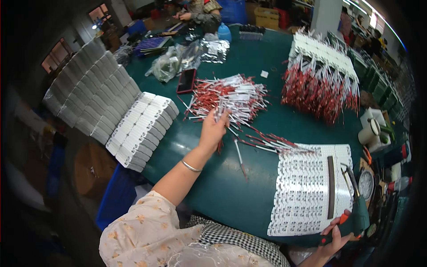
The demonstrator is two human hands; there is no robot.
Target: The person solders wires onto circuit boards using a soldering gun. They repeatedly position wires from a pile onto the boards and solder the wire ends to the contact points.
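Observation:
My left hand [215,127] reaches to the near edge of a heap of short red and white wires [235,95], its fingers pinched round some of them. Single wires lie loose on the table just right of this hand. At the lower right, my right hand [336,240] is closed round the handle of a green soldering gun [359,218] with a red trigger. The gun's thin tip is over the right side of a sheet of white circuit boards [302,191]. A dark strip [330,187] lies on the boards, and several wires lie across their far edge.
Stacked white boards [142,127] stand at the left, beside a phone [187,81] and plastic bags [171,62]. Boards with wires attached [322,55] are piled at the far right. Cups [369,132] and tools crowd the right edge. Another person [202,13] sits across the table.

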